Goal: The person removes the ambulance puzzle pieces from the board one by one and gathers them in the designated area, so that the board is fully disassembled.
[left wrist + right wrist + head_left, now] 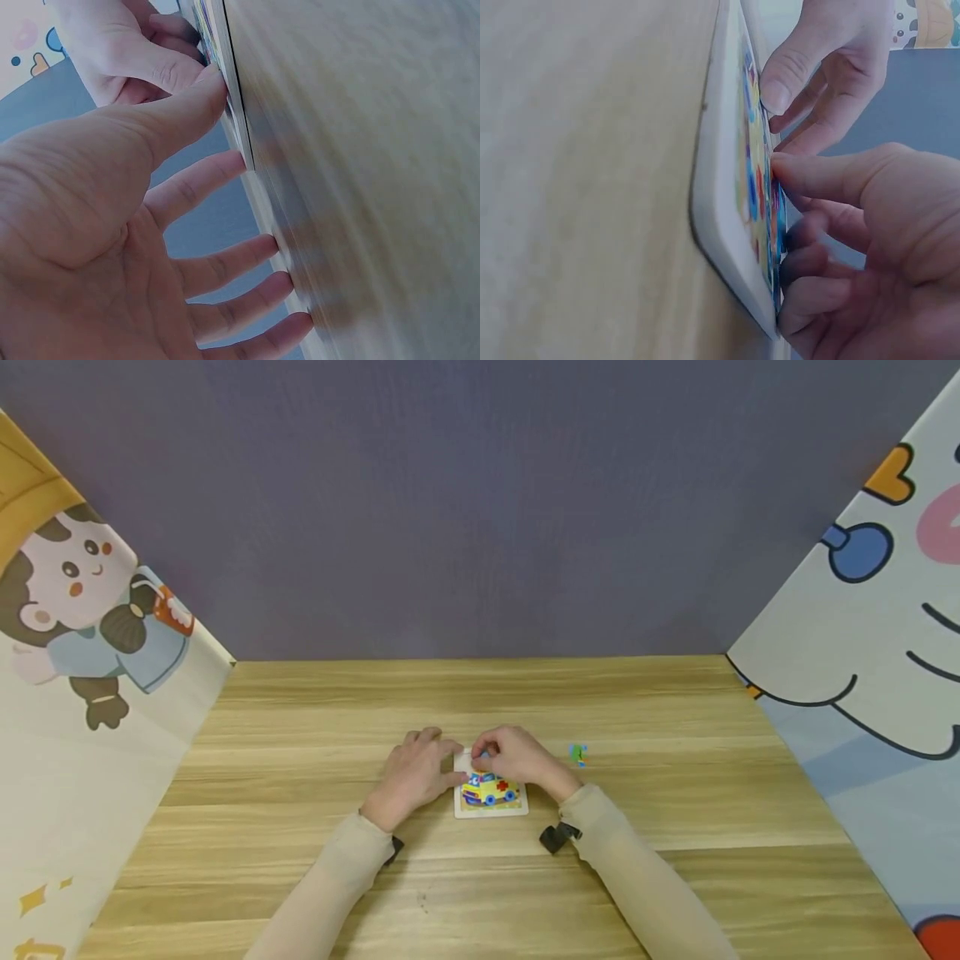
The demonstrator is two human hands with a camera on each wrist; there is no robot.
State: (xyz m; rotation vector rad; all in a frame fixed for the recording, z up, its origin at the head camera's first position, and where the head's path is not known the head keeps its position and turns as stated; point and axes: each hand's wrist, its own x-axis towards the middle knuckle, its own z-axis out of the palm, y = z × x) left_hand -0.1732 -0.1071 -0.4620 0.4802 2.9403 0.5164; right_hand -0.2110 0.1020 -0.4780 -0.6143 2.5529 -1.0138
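A small white-bordered jigsaw puzzle board with a yellow ambulance picture lies flat on the wooden table. My left hand is at its left side, fingers spread and fairly straight. In the left wrist view, the left thumb touches the board's edge and the other fingertips reach the table. My right hand bends over the upper part of the board, thumb and fingers pinching a small puzzle piece, mostly hidden, with a bit of blue showing. In the right wrist view, the right thumb rests close over the coloured picture.
A loose green-and-blue puzzle piece lies on the table, right of the right hand. A grey wall stands behind the table, and printed cartoon panels rise at both sides.
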